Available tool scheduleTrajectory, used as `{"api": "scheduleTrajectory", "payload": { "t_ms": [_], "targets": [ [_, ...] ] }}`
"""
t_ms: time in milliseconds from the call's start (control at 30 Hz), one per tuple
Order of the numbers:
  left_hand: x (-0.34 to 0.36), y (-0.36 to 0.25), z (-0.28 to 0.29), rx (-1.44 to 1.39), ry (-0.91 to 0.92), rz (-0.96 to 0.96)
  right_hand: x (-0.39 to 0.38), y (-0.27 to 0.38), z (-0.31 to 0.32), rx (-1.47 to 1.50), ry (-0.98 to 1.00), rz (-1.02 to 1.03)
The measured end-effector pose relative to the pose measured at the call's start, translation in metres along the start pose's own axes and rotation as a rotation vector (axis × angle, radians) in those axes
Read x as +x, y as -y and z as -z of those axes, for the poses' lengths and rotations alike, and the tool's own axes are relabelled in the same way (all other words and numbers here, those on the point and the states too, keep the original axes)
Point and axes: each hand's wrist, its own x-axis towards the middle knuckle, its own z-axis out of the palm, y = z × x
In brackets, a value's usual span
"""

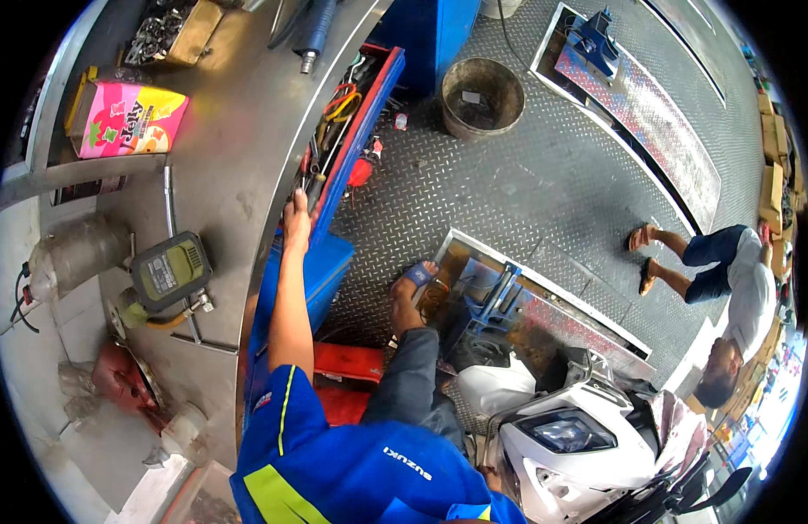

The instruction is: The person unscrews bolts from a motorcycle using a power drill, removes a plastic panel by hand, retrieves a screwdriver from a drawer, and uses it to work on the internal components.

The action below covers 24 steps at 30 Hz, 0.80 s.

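Note:
My left arm stretches forward to the open drawer (365, 131), which has a blue front and red edges. My left hand (296, 220) is at the drawer's near end, beside a tool with a dark handle (316, 189). Its fingers look curled together, but what they hold is hidden. Orange-handled pliers (343, 105) and other hand tools lie further along the drawer. Only a sliver of my right hand (490, 478) shows, low beside the white scooter (552, 445); its fingers are hidden by my blue shirt.
A metal workbench (229, 192) on the left carries a pink-and-yellow box (131, 120) and a blue air tool (315, 35). A bucket (482, 98) stands on the checkered floor. Blue lift clamps (491, 301) are ahead of the scooter. Another person (735, 262) stands at right.

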Motion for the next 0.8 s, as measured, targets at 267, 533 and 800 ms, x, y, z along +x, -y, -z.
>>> {"api": "scheduleTrajectory", "payload": {
  "t_ms": [267,533,800],
  "targets": [
    [-0.155,-0.044,-0.055,-0.526,0.498,-0.026,0.031,0.041,-0.019,-0.045,-0.054,0.319],
    [-0.444,-0.024,-0.109,-0.178,1.340,0.119,-0.091,0.178,0.019,0.460,0.061,0.971],
    [-0.704,-0.042,-0.123,0.656,1.769,-0.997,-0.137,-0.047,0.029,0.904,-0.242,1.170]
  ]
}}
